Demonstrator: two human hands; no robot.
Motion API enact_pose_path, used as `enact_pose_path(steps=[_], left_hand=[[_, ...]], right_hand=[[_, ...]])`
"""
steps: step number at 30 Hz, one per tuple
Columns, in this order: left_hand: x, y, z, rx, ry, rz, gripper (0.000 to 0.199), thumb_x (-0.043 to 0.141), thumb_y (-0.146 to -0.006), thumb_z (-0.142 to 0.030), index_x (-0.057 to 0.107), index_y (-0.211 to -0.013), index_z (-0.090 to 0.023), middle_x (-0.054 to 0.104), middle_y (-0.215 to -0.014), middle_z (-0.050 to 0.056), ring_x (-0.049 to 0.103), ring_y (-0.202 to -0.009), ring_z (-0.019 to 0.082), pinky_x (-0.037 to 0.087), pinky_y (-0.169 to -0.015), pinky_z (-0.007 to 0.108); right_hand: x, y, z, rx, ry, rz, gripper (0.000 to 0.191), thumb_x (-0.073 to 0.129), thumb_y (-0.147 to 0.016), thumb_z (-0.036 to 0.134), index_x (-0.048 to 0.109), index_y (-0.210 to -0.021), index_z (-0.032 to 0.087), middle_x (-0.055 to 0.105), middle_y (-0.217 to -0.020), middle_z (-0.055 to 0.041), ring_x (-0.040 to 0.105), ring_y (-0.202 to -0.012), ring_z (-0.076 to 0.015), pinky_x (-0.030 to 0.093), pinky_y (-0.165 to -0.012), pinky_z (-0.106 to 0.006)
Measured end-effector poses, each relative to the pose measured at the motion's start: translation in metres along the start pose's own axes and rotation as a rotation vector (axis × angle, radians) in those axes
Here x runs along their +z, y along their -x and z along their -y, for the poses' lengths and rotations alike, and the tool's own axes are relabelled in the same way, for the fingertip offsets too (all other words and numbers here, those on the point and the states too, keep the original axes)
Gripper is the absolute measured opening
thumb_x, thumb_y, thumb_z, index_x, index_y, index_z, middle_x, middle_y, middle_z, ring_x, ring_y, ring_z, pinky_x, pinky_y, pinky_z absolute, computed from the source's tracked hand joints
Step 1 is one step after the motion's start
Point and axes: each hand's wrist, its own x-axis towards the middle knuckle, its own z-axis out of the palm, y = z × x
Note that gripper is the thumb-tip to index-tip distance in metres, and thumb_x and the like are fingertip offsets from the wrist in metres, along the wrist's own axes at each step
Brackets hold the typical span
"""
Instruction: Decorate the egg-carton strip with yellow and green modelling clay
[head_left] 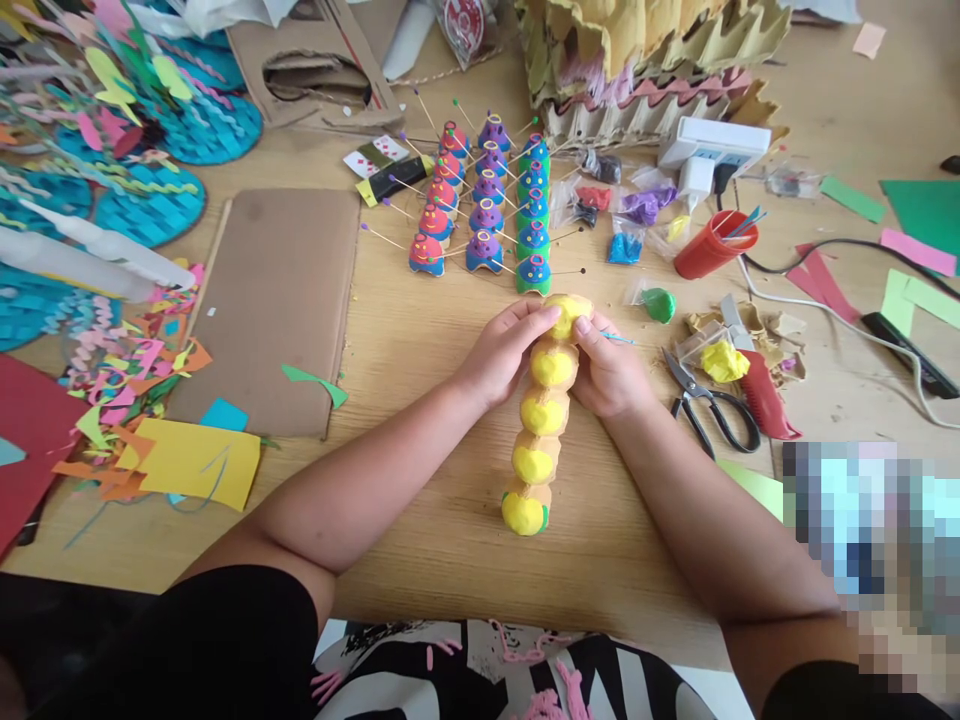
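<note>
Between my two hands is an egg-carton strip (546,425), a row of bumps topped with yellow clay, its near end tipped with some green. My left hand (496,352) grips the far end from the left, thumb pressed on the yellow bump. From the right, my right hand (613,368) closes on the same end with its thumb on the clay. A thin blue stick (619,338) pokes out by the right fingers; how it is held is hidden. Just beyond stand finished-looking caterpillars in red-blue (426,255), purple (484,250) and green (533,272), with pin antennae.
Scissors (709,405), a red-handled cutter (769,395) and yellow clay (724,360) lie right of my hands. Behind them are a red cup (716,245), clay packets (624,248) and a power strip (712,145) with cables. Cardboard (277,300) and paper scraps (127,390) are at left; egg cartons (637,110) are stacked behind.
</note>
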Motion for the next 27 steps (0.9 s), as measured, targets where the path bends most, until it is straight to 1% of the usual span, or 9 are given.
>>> enact_pose_path(steps=[6,9,12,15,19,21,23,24,27], left_hand=[[0.0,-0.002,0.001,0.022,-0.026,-0.002,0.048,0.089,-0.074,-0.067,0.065,-0.083,-0.028,0.07,-0.083,0.006,0.066,-0.121,0.04,0.048,-0.114,0.065],[0.0,-0.002,0.002,0.021,-0.029,0.006,0.047,0.087,-0.078,-0.067,0.064,-0.086,-0.026,0.069,-0.084,0.006,0.067,-0.115,0.037,0.05,-0.111,0.061],[-0.001,-0.002,0.006,0.046,-0.081,-0.006,0.048,0.084,-0.082,-0.068,0.063,-0.089,-0.026,0.072,-0.09,0.005,0.068,-0.113,0.034,0.053,-0.105,0.053],[-0.002,-0.001,0.008,0.173,-0.165,-0.096,0.049,0.078,-0.086,-0.073,0.065,-0.1,-0.028,0.076,-0.105,0.004,0.069,-0.117,0.031,0.055,-0.102,0.047],[-0.007,0.007,0.001,0.446,-0.481,-0.216,0.041,0.062,-0.099,-0.071,0.071,-0.117,-0.035,0.072,-0.132,0.005,0.066,-0.124,0.028,0.054,-0.109,0.046],[-0.011,0.01,-0.003,0.606,-0.653,-0.151,0.043,0.052,-0.106,-0.068,0.075,-0.121,-0.035,0.069,-0.134,0.008,0.064,-0.127,0.028,0.054,-0.113,0.048],[-0.015,0.011,-0.004,0.726,-0.766,-0.078,0.049,0.048,-0.107,-0.068,0.078,-0.125,-0.034,0.068,-0.132,0.009,0.06,-0.135,0.03,0.046,-0.125,0.051],[-0.016,0.011,-0.004,0.755,-0.791,-0.074,0.052,0.045,-0.108,-0.067,0.079,-0.128,-0.034,0.066,-0.135,0.01,0.058,-0.138,0.031,0.042,-0.128,0.052],[-0.02,0.01,-0.002,0.748,-0.861,-0.067,0.061,0.036,-0.108,-0.071,0.079,-0.134,-0.036,0.064,-0.144,0.011,0.053,-0.145,0.033,0.033,-0.134,0.056]], right_hand=[[-0.001,0.0,0.0,0.034,-0.011,0.028,0.049,0.102,-0.062,0.056,0.075,-0.089,0.025,0.08,-0.077,0.0004,0.081,-0.089,-0.0251,0.07,-0.086,-0.042],[-0.001,0.0,0.0,0.029,-0.027,0.032,0.048,0.102,-0.064,0.055,0.076,-0.09,0.025,0.079,-0.077,0.0016,0.081,-0.088,-0.0236,0.07,-0.087,-0.041],[-0.002,-0.001,0.0,0.003,-0.031,0.025,0.048,0.1,-0.066,0.057,0.074,-0.092,0.026,0.078,-0.076,0.0028,0.081,-0.089,-0.0231,0.069,-0.089,-0.04],[-0.004,-0.003,0.0,-0.016,-0.033,0.029,0.05,0.098,-0.068,0.061,0.073,-0.094,0.026,0.077,-0.077,0.0029,0.08,-0.087,-0.0226,0.068,-0.089,-0.041],[-0.008,-0.005,0.0,-0.022,-0.074,0.003,0.046,0.095,-0.072,0.059,0.071,-0.094,0.026,0.077,-0.079,0.0053,0.075,-0.076,-0.0165,0.065,-0.081,-0.034],[-0.01,-0.006,-0.001,-0.024,-0.098,-0.017,0.042,0.093,-0.076,0.057,0.07,-0.093,0.026,0.077,-0.08,0.0063,0.075,-0.078,-0.0152,0.063,-0.081,-0.032],[-0.011,-0.007,-0.001,-0.022,-0.11,-0.019,0.039,0.091,-0.077,0.056,0.069,-0.092,0.027,0.076,-0.08,0.0059,0.075,-0.082,-0.0168,0.062,-0.083,-0.033],[-0.012,-0.008,-0.001,-0.02,-0.108,-0.014,0.039,0.092,-0.077,0.056,0.069,-0.092,0.028,0.076,-0.08,0.0055,0.075,-0.082,-0.0177,0.063,-0.083,-0.034],[-0.012,-0.008,-0.002,-0.017,-0.09,-0.002,0.042,0.093,-0.075,0.059,0.07,-0.094,0.029,0.075,-0.082,0.0042,0.072,-0.079,-0.0186,0.063,-0.078,-0.036]])
